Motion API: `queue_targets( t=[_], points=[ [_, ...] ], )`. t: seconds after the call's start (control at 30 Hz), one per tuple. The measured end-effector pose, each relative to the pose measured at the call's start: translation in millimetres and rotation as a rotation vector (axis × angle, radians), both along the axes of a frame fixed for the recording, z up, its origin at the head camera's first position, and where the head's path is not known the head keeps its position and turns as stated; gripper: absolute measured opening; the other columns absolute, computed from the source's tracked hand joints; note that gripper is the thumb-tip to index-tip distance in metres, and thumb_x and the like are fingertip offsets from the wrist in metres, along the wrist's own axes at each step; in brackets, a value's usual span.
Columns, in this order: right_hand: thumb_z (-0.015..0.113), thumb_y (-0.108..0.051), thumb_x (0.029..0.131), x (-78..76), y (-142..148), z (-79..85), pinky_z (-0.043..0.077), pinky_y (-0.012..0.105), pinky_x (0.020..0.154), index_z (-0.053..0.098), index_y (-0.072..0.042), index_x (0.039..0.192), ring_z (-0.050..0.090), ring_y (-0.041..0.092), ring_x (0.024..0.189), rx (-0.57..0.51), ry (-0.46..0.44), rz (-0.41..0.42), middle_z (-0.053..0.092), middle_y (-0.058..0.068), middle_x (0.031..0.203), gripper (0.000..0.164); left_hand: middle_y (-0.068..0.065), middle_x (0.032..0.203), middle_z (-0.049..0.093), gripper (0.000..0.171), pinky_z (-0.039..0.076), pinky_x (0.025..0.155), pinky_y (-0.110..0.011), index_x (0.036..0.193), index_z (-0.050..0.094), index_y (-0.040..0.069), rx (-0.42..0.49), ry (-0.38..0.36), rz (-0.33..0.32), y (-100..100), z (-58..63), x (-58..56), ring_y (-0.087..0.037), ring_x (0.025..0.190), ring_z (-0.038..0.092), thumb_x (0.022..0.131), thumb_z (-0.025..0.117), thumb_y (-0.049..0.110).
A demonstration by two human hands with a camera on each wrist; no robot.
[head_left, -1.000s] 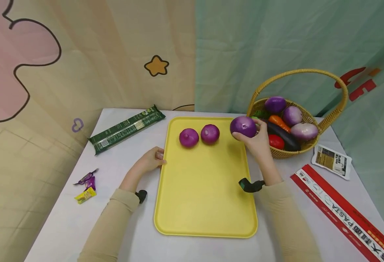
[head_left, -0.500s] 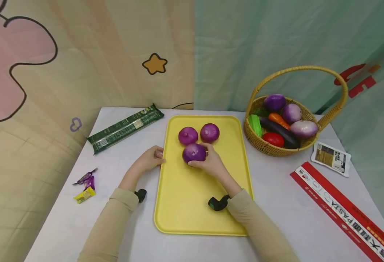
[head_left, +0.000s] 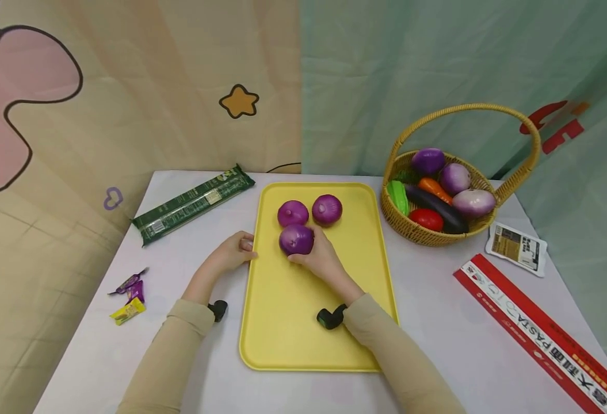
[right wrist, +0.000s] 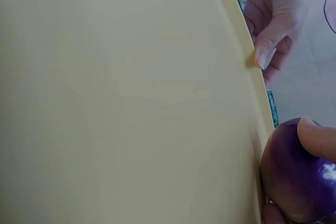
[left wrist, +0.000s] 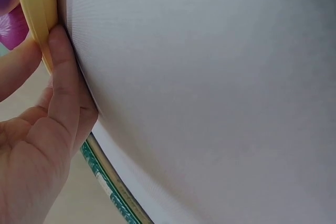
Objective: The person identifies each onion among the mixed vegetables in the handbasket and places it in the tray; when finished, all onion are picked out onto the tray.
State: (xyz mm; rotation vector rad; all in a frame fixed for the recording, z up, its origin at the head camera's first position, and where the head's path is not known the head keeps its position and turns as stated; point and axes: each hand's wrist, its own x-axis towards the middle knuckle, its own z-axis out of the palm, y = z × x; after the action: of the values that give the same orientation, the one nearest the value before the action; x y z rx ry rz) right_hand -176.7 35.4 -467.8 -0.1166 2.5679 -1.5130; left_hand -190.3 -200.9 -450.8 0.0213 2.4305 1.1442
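Observation:
My right hand (head_left: 322, 257) grips a glossy dark purple onion (head_left: 296, 239) at the left part of the yellow tray (head_left: 313, 322), its thumb on the near side. In the right wrist view this onion (right wrist: 296, 174) is low over the tray surface. Just beyond it, two lighter purple onions, a left one (head_left: 292, 213) and a right one (head_left: 327, 210), sit on the tray. The left hand (head_left: 235, 251) holds the tray's left rim. Seen from the left wrist, its thumb (left wrist: 21, 66) and fingers pinch that rim (left wrist: 39, 3).
A wicker basket (head_left: 412, 230) of vegetables, with a tall handle, stands at the back right. A white pouch (head_left: 516, 247) and a long red pasta box (head_left: 541, 333) lie on the right. At left are a green packet (head_left: 191, 204) and several small wrapped candies (head_left: 128, 310).
My right hand has carried the dark purple onion from beside the basket leftward and down to the two other onions. The left hand has stayed at the tray rim.

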Motion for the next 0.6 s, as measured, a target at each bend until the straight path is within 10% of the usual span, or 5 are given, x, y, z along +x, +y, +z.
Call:
queue_targets(
  t=[0.37,0.6],
  points=[
    [0.085,-0.019,0.077,1.5,10.3,11.9,0.042,0.047,0.108,0.033,-0.002,0.148,0.049,0.035,0.13,-0.022,-0.012,0.018,0.047,0.019,0.143,0.09,-0.014,0.101,0.057,0.047,0.045,0.076,-0.027,0.135,0.043,-0.008,-0.009,-0.011,0.006,0.4,-0.9,-2.0,-0.02,0.088,0.054,0.096,0.061,0.01],
    [0.075,-0.021,0.088,10.6,56.9,48.1,0.044,0.048,0.107,0.048,-0.003,0.14,0.048,0.033,0.131,-0.091,0.017,0.016,0.051,0.016,0.141,0.062,-0.015,0.1,0.057,0.047,0.046,0.076,-0.027,0.134,0.043,-0.009,-0.008,0.003,0.001,0.9,-0.7,-1.1,-0.02,0.088,0.055,0.095,0.062,0.008]
  ],
)
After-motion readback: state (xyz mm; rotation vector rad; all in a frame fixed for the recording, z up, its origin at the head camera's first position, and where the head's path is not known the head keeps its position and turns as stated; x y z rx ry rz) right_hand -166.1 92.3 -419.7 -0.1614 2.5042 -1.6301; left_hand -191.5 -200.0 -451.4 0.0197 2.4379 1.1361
